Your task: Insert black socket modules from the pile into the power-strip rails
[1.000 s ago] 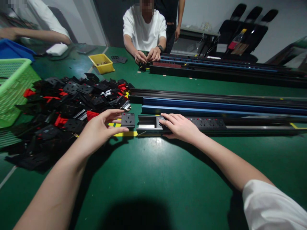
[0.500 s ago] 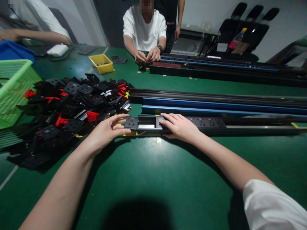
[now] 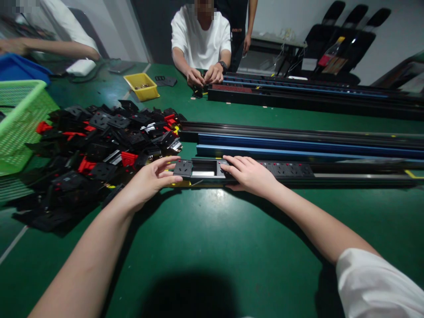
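A long black rail (image 3: 361,181) lies across the green table, with a row of black socket modules (image 3: 281,169) seated in its channel. At its left end my left hand (image 3: 150,179) grips a socket module (image 3: 182,168) between thumb and fingers. My right hand (image 3: 251,174) rests over the rail, its fingers on another socket module (image 3: 221,167), which they partly cover. Between these two modules a gap shows the bare silvery channel (image 3: 203,172).
On the left lies a heap of socket modules (image 3: 102,170) with red parts, beside a green basket (image 3: 23,95). Blue rails (image 3: 251,145) run behind mine. Across the table a person (image 3: 201,39) handles a small part near a yellow bin (image 3: 145,92).
Both hands stay in almost the same place on the rail and its modules. The whole view has shifted very slightly.
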Motion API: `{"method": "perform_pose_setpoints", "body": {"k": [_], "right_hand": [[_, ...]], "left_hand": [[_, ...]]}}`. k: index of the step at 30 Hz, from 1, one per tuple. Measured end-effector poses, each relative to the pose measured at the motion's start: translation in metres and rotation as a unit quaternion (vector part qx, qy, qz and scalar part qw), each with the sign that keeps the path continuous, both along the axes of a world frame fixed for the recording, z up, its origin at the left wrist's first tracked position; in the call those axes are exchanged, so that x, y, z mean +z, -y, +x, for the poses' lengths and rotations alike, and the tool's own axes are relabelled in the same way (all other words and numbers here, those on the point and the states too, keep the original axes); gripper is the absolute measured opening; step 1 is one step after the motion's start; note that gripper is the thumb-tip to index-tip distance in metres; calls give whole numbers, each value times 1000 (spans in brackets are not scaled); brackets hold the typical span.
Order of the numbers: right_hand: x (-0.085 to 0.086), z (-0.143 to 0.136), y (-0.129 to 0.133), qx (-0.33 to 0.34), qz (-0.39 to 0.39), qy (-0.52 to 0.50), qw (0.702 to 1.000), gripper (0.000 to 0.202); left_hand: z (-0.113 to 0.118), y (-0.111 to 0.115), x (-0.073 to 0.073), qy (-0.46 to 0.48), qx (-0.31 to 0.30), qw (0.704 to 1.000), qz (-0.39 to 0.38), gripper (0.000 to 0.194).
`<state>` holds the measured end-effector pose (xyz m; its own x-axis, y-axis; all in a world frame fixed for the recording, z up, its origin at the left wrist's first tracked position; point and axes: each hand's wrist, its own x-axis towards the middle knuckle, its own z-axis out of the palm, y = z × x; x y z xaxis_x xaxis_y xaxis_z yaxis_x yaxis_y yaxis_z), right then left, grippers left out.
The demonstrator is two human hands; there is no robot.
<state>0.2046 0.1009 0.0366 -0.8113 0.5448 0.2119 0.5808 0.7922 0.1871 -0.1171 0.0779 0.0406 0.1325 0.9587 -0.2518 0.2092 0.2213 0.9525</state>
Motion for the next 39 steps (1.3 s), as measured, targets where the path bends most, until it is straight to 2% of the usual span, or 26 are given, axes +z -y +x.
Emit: {"method": "perform_pose_setpoints", "body": {"k": [13,24,34,39], "right_hand": [[-2,0,0,-4,0,2,1000,60],[-2,0,0,-4,11,9,1000,61],[-2,0,0,-6,10,10,1000,62],[-2,-1,0,-8,8,9,1000,62]], "left_hand": [[-2,-1,-5,1,-23,1000,20,74],[-5,-5,-25,34,-16,998,42,73],[4,-5,-33,35,17,997,61,80],[14,-4,-36,4,24,997,74,82]]}}
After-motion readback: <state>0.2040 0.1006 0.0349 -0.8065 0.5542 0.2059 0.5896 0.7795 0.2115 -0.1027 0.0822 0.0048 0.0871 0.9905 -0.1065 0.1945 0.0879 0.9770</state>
